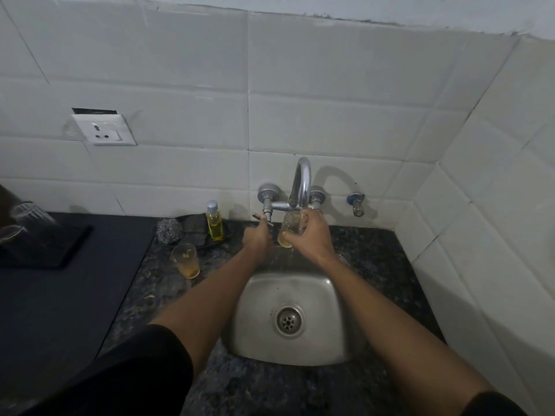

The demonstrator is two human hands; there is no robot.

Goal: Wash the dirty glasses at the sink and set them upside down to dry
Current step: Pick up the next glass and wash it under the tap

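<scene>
Amber-stained clear glass tumbler [289, 232], held in the right hand [312, 235] grip under the chrome spout [301, 181], left hand [256, 235] gripping the tap lever [262, 219] at nine o'clock.

Two bare forearms reach into view from the bottom edge. The left arm's short black fabric sleeve [135, 364] is wide and loose, ending near the elbow. The right arm's black sleeve edge [492, 405] shows only as a small dark corner. The left hand [256, 237] and right hand [312, 235] wear no gloves, rings or watches.
</scene>
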